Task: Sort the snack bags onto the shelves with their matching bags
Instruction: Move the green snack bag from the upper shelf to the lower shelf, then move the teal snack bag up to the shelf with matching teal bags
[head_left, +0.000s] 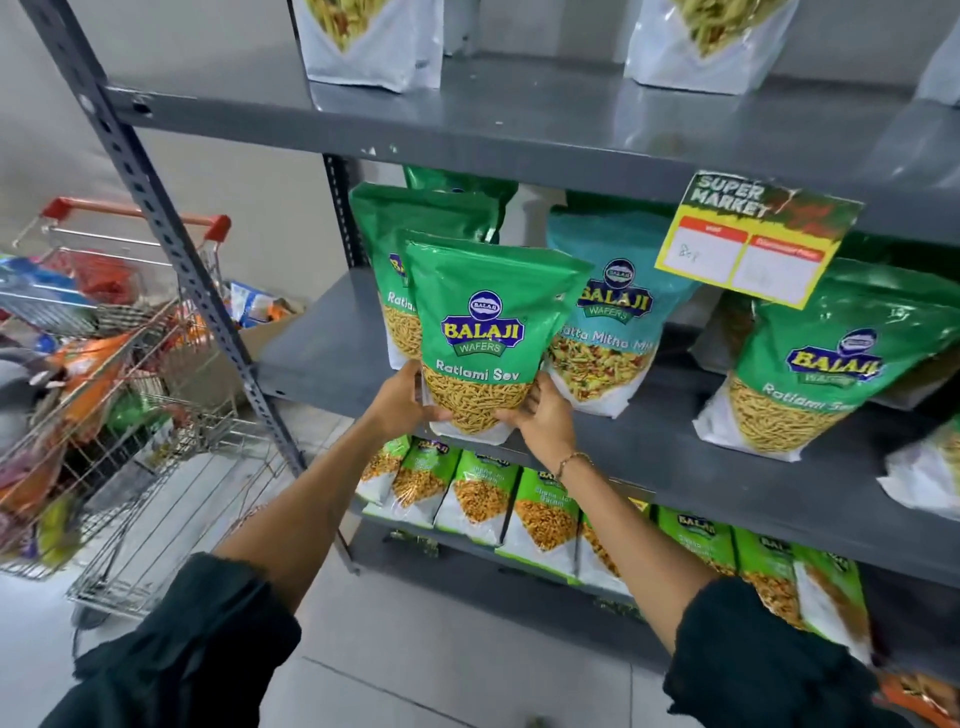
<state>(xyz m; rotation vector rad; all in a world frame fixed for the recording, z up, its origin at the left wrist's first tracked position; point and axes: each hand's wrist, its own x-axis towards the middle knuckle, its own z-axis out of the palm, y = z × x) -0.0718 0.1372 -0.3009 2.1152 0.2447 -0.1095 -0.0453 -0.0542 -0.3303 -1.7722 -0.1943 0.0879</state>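
Note:
I hold a green Ratlami Sev bag (485, 332) upright at the front edge of the middle shelf (322, 358). My left hand (402, 397) grips its lower left corner and my right hand (540, 415) grips its lower right corner. Directly behind it stands another green Ratlami Sev bag (410, 228). A teal Khatta Mitha Mix bag (613, 312) stands to the right. Farther right on the same shelf leans one more green Ratlami Sev bag (831, 364).
A wire shopping cart (130, 395) full of mixed snack bags stands at the left, beside the shelf's grey upright (171, 249). White bags (374, 41) sit on the top shelf. Light green bags (540, 509) line the lower shelf. A yellow price tag (753, 244) hangs from the shelf above.

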